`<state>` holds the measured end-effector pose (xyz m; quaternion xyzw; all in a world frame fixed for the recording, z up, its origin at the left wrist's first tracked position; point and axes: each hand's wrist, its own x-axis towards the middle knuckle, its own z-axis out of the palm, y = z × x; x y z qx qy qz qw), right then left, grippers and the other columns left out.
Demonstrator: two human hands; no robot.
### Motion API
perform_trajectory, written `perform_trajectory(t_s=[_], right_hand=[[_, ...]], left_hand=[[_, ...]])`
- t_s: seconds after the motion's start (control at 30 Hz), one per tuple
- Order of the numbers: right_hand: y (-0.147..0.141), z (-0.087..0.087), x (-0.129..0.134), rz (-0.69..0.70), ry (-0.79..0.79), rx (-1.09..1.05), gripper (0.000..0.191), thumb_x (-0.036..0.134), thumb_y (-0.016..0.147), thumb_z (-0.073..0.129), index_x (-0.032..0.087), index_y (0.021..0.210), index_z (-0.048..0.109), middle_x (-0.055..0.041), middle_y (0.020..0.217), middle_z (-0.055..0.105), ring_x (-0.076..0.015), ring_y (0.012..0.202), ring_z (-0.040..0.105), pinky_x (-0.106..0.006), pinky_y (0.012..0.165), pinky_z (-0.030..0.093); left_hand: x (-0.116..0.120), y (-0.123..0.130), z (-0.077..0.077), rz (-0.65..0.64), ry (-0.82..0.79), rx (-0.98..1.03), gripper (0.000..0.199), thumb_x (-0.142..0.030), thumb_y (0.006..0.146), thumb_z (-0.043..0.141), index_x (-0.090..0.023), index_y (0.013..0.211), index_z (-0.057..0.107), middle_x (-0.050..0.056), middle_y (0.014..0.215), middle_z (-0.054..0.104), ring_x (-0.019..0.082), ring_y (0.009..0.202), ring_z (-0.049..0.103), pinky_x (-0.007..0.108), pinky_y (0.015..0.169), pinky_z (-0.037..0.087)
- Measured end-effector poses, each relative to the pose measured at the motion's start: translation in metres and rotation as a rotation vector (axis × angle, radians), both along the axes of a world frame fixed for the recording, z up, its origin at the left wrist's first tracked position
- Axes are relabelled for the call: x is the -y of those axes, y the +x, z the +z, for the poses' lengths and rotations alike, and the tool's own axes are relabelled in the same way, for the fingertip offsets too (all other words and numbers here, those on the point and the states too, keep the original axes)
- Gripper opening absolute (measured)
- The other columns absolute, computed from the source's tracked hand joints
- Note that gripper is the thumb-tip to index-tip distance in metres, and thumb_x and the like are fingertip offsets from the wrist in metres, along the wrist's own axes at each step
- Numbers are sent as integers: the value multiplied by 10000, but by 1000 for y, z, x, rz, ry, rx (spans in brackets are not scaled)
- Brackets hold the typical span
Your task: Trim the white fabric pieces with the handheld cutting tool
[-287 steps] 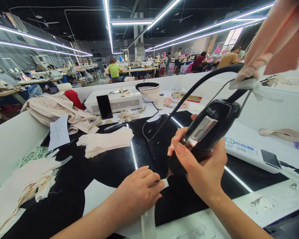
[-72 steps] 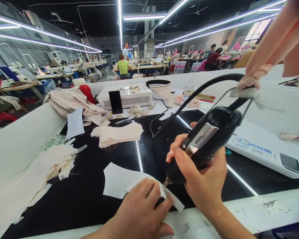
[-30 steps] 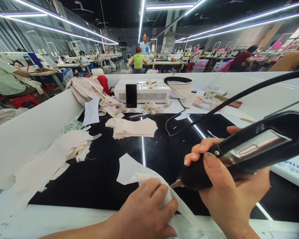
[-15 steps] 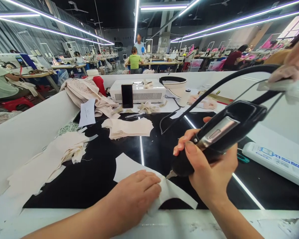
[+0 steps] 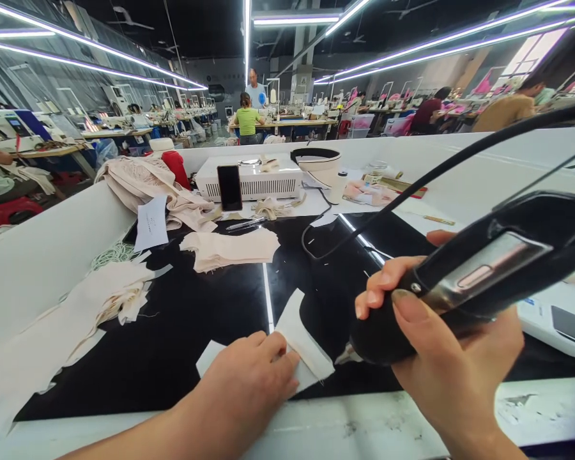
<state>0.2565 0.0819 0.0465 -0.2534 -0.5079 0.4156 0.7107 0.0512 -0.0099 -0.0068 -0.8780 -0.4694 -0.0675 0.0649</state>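
I had the left hand (image 5: pixel 253 377) resting near the desk's (image 5: pixel 182 345) front edge, about midway along it, its fingers half curled and pressing on a white cloth piece (image 5: pixel 309 345); whether the thumb pinched it I could not tell. The cloth lay under those fingertips and spread out to their right, just in from the front edge. The right hand (image 5: pixel 441 358) was wrapped firmly around a black handheld tool (image 5: pixel 489 287), which slanted down leftward. I saw its metal tip (image 5: pixel 349 356) at the cloth's right corner, but could not tell whether they touched. A stack of cream pieces (image 5: pixel 232 248) lay toward the far edge.
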Motion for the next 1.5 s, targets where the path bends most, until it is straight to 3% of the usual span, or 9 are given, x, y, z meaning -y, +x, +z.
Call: perform_trajectory(t_s=[0.17,0.3,0.47,0.67,0.87,1.13,1.5], right_hand=[[-3,-3,3,23,-6,-34,513,333,872,1034,321,1291,738,45,859,778,-163,599,717,-291,523,654],[-8,-6,5,21,-6,-44,524,320,880,1025,313,1306,720,40,854,778,-167,574,705,-290,469,619],[-10,-8,6,18,-13,-40,554,331,882,1030,307,1325,697,38,857,773,-168,560,689,-287,425,587],[-9,-7,7,18,6,-18,543,286,895,1008,304,1332,685,39,857,767,-165,558,687,-286,431,604],[-10,-5,8,6,9,-9,511,335,899,1016,315,1320,726,27,854,762,-167,560,678,-289,427,597],[-9,-3,8,27,1,-10,525,334,892,1025,314,1309,707,28,837,753,-183,570,695,-297,430,608],[-8,-4,9,35,17,-3,511,336,908,1020,308,1311,707,26,849,771,-181,599,716,-304,482,647]], left_hand=[[-2,-4,2,-22,99,-10,190,-27,965,760,-200,992,684,-7,885,682,208,714,642,373,593,509],[-7,-2,4,-110,94,73,196,4,941,724,-171,1026,702,17,952,718,206,796,676,345,674,577],[-15,13,1,-303,175,196,159,-22,1107,605,-109,1099,738,39,986,729,196,904,718,313,866,631],[-26,22,-20,-382,220,180,268,-51,1173,499,-93,1108,755,50,951,702,181,896,718,292,922,652],[-32,10,-30,-343,177,166,177,-81,1172,564,-96,1202,738,60,1028,745,192,944,743,308,926,660],[-30,9,-27,-274,220,240,218,-178,1250,484,-125,1253,696,43,1036,773,186,957,765,318,946,656],[-27,12,-24,-243,245,252,220,-196,1247,493,-133,1276,702,44,1069,780,206,969,765,325,912,658]])
